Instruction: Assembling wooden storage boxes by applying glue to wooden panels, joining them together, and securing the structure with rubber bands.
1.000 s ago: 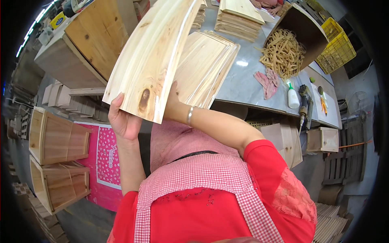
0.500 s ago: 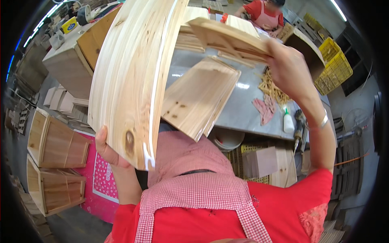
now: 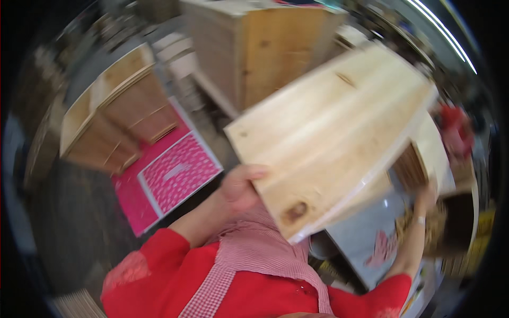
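Note:
My left hand (image 3: 243,186) grips the lower left edge of a large pale wooden panel (image 3: 328,132), thumb on its upper face. The panel is wide, tilted, and has a dark knot near its near corner. A glossy whitish strip runs along its right edge. Beyond that edge, my right hand (image 3: 426,197), smeared by motion, is closed at the edge of a second, darker wooden panel (image 3: 411,165). The large panel covers much of the grey worktable (image 3: 360,241).
At left, two wooden boxes (image 3: 119,114) stand on a pink board (image 3: 180,172). A large wooden cabinet (image 3: 275,55) stands ahead. A pink cloth (image 3: 383,248) and wood strips (image 3: 437,228) lie on the table. A person in red (image 3: 455,130) is at far right.
My view has swung left, toward the boxes and cabinet. The large panel has tipped over to the right in my left hand. My right hand has come lower, still at the other panel.

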A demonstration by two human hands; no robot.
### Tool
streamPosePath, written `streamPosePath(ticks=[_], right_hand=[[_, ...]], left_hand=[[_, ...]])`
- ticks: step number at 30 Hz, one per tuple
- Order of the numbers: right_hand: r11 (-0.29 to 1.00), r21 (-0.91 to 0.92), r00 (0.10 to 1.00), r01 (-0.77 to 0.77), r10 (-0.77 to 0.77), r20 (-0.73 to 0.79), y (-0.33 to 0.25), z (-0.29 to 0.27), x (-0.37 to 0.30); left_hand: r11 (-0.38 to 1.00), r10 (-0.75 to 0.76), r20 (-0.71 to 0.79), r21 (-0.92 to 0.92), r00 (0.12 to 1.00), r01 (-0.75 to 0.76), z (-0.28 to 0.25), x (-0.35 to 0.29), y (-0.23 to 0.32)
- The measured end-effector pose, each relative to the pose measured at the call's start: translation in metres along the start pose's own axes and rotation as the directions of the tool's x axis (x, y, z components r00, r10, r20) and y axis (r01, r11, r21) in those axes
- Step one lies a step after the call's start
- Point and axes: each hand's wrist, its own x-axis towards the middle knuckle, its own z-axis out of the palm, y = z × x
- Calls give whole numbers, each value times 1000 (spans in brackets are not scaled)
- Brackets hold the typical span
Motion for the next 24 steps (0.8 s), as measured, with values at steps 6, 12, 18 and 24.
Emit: streamPosePath(ticks=[6, 12, 18, 24], right_hand=[[994, 103, 986, 33, -49, 158, -120, -53, 0], [244, 968, 896, 48, -439, 66, -291, -114, -193], [462, 838, 538, 290, -803, 256, -351, -205, -162], [451, 843, 612, 295, -766, 196, -363, -194, -147]], left_hand=[[999, -11, 0, -32, 1000, 11, 2, -4, -20], [996, -68, 0, -60, 998, 68, -3, 10, -26], [998, -40, 67, -49, 997, 44, 1, -20, -12], [998, -3, 44, -65, 999, 6, 2, -43, -7]])
